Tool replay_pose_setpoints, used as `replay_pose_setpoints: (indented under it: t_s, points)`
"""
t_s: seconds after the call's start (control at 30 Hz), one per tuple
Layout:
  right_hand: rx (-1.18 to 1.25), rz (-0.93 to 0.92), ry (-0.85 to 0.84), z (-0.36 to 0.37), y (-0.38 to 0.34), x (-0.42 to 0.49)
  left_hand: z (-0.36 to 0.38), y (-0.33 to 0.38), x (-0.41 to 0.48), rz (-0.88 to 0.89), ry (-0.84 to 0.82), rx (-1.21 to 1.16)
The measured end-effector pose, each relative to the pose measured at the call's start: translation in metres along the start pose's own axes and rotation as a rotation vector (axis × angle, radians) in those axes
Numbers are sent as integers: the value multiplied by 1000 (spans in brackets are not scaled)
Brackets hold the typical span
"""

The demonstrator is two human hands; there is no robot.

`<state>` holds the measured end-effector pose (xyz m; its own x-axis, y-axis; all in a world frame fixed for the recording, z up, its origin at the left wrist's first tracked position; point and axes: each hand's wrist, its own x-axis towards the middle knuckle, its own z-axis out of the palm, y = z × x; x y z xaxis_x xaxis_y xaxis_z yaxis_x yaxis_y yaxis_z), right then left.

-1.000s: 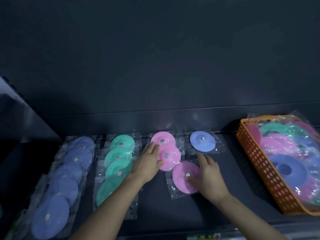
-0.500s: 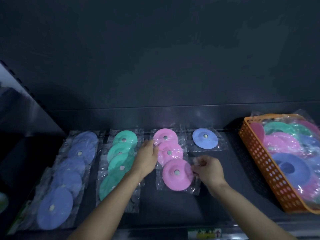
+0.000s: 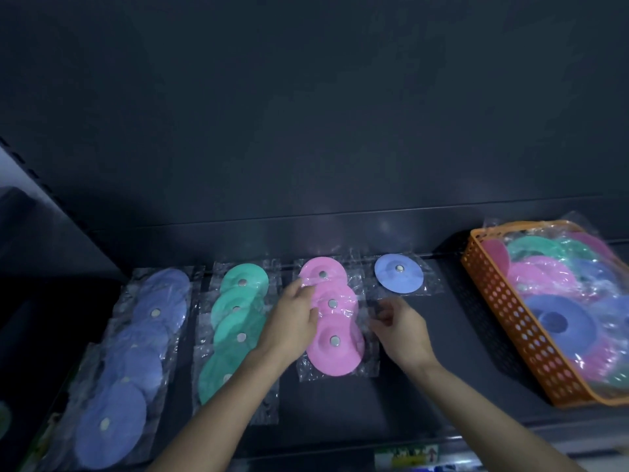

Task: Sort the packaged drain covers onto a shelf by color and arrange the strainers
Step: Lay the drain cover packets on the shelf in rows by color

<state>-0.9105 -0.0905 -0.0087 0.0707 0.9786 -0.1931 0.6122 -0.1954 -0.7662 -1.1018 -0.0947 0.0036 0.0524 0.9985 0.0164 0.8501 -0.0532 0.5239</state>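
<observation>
Shop aisle, looking down at one display shelf [image 3: 340, 413]. It is dark metal store shelving, with a plain back panel [image 3: 306, 114] at 12 o'clock and a slotted upright [image 3: 20, 161] at 9 o'clock. A printed label [image 3: 405, 458] sits in the front edge strip at 5 o'clock. Stock sealed in clear bags lies in colour rows: blue drain covers [image 3: 143, 362] at 8 o'clock, green drain covers [image 3: 240, 335] at 7 o'clock, pink drain covers [image 3: 335, 345] at 6 o'clock. An orange basket [image 3: 500, 315] at 4 o'clock holds more bagged stock.
</observation>
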Motion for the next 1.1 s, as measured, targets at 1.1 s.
replay_pose_setpoints:
  t_s: [1.1]
  points:
    - [-769, -134, 76, -301, 158, 22, 137, 309, 43, 440, -422, 201]
